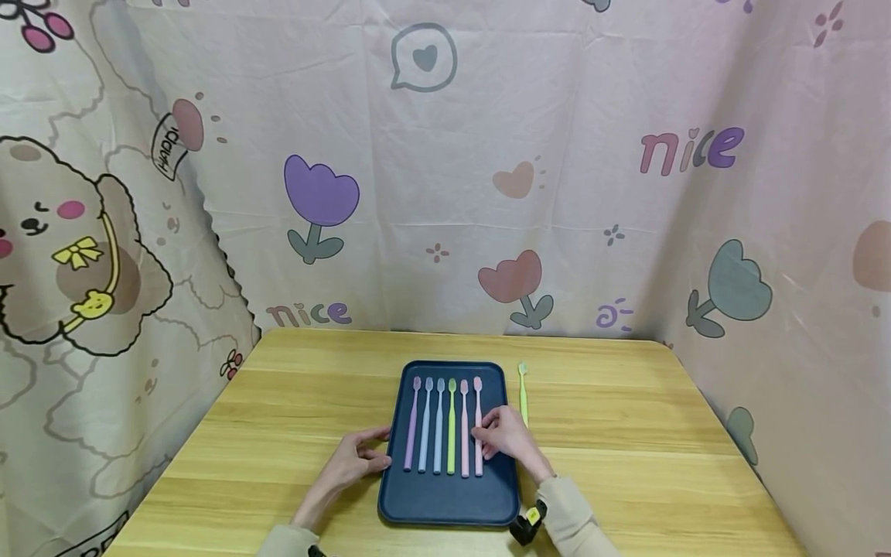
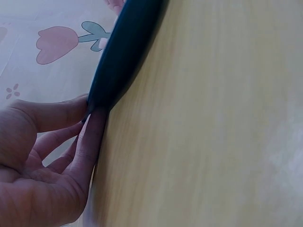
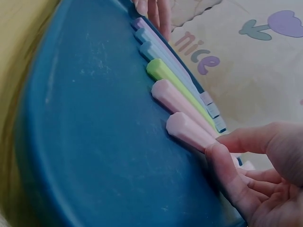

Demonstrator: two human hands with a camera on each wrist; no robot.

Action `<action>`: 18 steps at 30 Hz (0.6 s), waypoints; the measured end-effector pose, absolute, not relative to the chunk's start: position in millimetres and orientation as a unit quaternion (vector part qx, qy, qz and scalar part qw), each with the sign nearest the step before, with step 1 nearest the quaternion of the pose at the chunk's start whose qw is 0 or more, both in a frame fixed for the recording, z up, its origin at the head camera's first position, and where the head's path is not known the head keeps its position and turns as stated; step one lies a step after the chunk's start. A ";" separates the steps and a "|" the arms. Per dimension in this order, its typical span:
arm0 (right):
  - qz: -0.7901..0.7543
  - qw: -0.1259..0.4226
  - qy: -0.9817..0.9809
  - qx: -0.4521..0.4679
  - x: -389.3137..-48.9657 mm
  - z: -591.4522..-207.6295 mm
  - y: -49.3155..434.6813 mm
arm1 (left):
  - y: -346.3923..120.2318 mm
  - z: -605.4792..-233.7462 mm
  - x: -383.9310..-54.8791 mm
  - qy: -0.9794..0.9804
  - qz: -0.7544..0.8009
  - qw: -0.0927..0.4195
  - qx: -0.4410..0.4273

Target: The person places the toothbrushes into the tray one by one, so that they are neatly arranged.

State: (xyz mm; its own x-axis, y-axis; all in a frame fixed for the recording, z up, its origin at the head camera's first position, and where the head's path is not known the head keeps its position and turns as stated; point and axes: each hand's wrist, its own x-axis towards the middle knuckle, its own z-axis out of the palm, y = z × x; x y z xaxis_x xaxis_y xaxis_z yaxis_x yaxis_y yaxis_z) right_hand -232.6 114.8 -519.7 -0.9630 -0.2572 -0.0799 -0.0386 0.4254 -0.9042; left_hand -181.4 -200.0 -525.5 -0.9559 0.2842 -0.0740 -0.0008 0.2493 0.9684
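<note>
A dark blue tray (image 1: 445,499) lies on the table, holding a row of toothbrushes with heads toward the far side. From left they are a purple toothbrush (image 1: 411,425), two blue toothbrushes, a yellow-green toothbrush (image 1: 452,429) and two pink ones. My right hand (image 1: 510,435) pinches the rightmost pink toothbrush (image 3: 187,130) between thumb and index finger, its handle lying over the tray. With thumb and fingers, my left hand (image 1: 355,460) holds the tray's left rim, as the left wrist view shows. Another yellow-green toothbrush (image 1: 524,391) lies right of the tray, partly hidden by my right hand.
The wooden table (image 1: 626,449) extends on both sides of the tray. A printed curtain (image 1: 431,170) hangs behind the table and along its sides. A black device (image 1: 527,523) is strapped to my right wrist.
</note>
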 end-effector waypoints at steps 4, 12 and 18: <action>-0.524 0.101 0.841 -0.086 -232.3 -519.7 114.5 | -200.3 -526.0 -181.5 0.783 0.604 0.116 0.091; -0.526 0.088 0.841 -0.089 -230.9 -521.5 115.2 | -199.4 -526.5 -183.3 0.785 0.604 0.112 0.083; -0.541 0.068 0.832 -0.103 -225.7 -524.2 117.9 | -200.2 -525.9 -183.1 0.785 0.603 0.117 0.080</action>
State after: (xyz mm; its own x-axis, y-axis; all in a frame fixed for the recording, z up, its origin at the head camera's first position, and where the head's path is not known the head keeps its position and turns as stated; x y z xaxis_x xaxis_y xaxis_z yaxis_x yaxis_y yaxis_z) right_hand -225.7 117.9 -524.2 -0.9695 -0.2452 -0.0019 -0.0980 0.3944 -0.9137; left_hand -183.1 -200.2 -525.9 -0.9600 0.2661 -0.0867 -0.0150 0.2604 0.9654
